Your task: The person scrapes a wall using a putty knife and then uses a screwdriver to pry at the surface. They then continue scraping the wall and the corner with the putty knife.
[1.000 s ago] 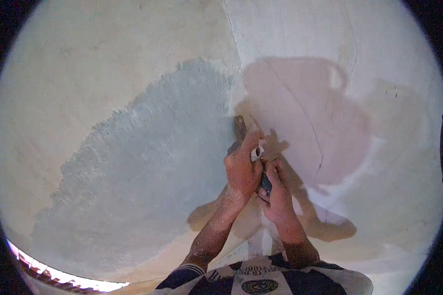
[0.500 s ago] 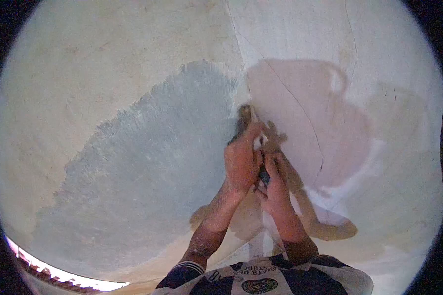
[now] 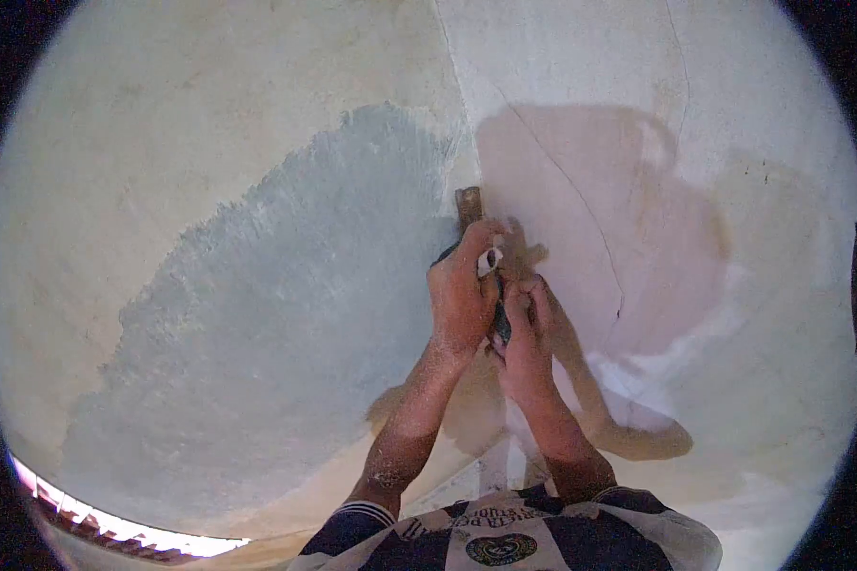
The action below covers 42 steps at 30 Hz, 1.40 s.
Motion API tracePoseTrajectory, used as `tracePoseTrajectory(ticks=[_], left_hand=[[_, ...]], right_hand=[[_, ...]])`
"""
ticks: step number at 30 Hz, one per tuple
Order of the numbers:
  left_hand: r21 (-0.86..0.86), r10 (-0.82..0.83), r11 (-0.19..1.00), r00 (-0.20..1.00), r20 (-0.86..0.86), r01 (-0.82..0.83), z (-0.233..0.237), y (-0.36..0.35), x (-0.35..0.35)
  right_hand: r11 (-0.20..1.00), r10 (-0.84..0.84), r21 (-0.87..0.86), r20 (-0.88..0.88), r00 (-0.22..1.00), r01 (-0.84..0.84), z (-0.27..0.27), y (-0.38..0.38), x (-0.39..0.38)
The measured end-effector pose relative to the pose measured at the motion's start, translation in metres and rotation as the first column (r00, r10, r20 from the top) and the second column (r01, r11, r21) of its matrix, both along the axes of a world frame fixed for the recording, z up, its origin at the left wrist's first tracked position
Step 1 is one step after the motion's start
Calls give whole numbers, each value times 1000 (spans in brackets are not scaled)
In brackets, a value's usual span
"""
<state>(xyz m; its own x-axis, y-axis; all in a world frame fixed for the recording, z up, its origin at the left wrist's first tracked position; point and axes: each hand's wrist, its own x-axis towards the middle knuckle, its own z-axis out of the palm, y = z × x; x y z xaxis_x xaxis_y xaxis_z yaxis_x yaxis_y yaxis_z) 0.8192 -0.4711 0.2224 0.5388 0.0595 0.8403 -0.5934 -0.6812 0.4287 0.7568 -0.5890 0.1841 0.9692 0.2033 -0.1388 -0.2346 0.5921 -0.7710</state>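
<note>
Both my hands are raised close together in front of a pale plastered surface. My left hand (image 3: 462, 297) is closed around a tool with a brown, blunt end (image 3: 468, 206) that sticks out above the fingers, near the upright line in the plaster. A small white ring-like part (image 3: 489, 261) shows beside the left fingers. Just below and to the right, my right hand (image 3: 526, 324) grips a dark part (image 3: 502, 319) between the two hands. I cannot tell the tool's exact kind, as the fingers hide most of it.
A large grey patch (image 3: 276, 314) with a ragged edge spreads over the surface on the left. Thin cracks (image 3: 581, 195) run down the right side, under the shadow of my head and arms. A bright gap (image 3: 114, 523) shows at lower left.
Both hands have shifted slightly up and left in view together with the tool. Its brown end shows more sharply now. The grip of both hands stays closed.
</note>
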Motion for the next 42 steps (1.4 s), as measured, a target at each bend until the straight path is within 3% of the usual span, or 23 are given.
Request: tracePoseTrajectory(ticks=[2, 3, 5, 7, 9, 12, 14, 17, 20, 23, 26, 28, 30, 33, 35, 37, 38, 40, 42], left_hand=[[99, 18, 995, 992, 123, -31, -10, 0, 4], [51, 45, 997, 996, 78, -49, -20, 7, -2], [-21, 74, 997, 997, -28, -74, -29, 12, -20], [-49, 84, 995, 996, -21, -85, -30, 20, -17], [-66, 87, 994, 996, 10, -86, -34, 20, -16], [-37, 84, 996, 991, 107, -81, -37, 27, -9], [-46, 103, 994, 972, 210, -95, -35, 31, 10], [5, 72, 997, 979, 190, -74, -35, 39, 6], [-254, 2, 967, 1000, -23, -8, -33, 22, -15], [-103, 108, 990, 990, 88, -98, -14, 28, 4], [-51, 91, 995, 979, 183, -83, -20, 21, -10], [-64, 104, 993, 982, 159, -95, -28, 23, -1], [-83, 93, 993, 987, 129, -83, -21, 21, 1], [-133, 65, 990, 993, 103, -51, 1, 15, 7], [-132, 91, 988, 991, 101, -78, -12, 16, -1], [-134, 118, 985, 990, 79, -106, -22, 19, -3], [-127, 127, 985, 990, 66, -118, -23, 22, -3], [-125, 109, 986, 994, -24, -111, -1, 18, -5], [-103, 115, 988, 993, -10, -115, 3, 18, -8]], right_hand=[[1000, 7, 27, -9, 1000, -7, -8, 2, 11], [999, 18, 34, -6, 1000, -18, -10, 10, 17], [977, -34, -193, 299, 954, 95, -40, 21, 28], [950, -68, -255, 399, 914, 182, -56, 31, 28], [961, -121, -193, 349, 929, 197, -48, 37, 25], [965, -20, -256, 135, 991, 54, -16, 29, 16], [933, -62, -310, 357, 932, 181, -31, 39, 46], [927, -12, -333, 437, 899, 174, -44, 36, 45], [869, -5, -394, 597, 802, 299, -42, 29, 45], [855, -24, -415, 567, 823, 311, -16, 27, 37], [918, 38, -389, 280, 959, 77, -3, 18, 23], [908, 11, -394, 364, 932, 143, -9, 19, 28], [808, -54, -372, 725, 686, 456, -19, 26, 48], [860, -87, -351, 614, 785, 370, -7, 25, 47], [904, 48, -403, 429, 902, 144, 0, 18, 30], [863, 62, -455, 529, 846, 221, -8, 15, 34], [796, 28, -443, 708, 706, 412, -25, 23, 52], [769, 24, -429, 759, 650, 473, -24, 19, 47], [877, 25, -405, 577, 817, 260, 15, 17, 33]])
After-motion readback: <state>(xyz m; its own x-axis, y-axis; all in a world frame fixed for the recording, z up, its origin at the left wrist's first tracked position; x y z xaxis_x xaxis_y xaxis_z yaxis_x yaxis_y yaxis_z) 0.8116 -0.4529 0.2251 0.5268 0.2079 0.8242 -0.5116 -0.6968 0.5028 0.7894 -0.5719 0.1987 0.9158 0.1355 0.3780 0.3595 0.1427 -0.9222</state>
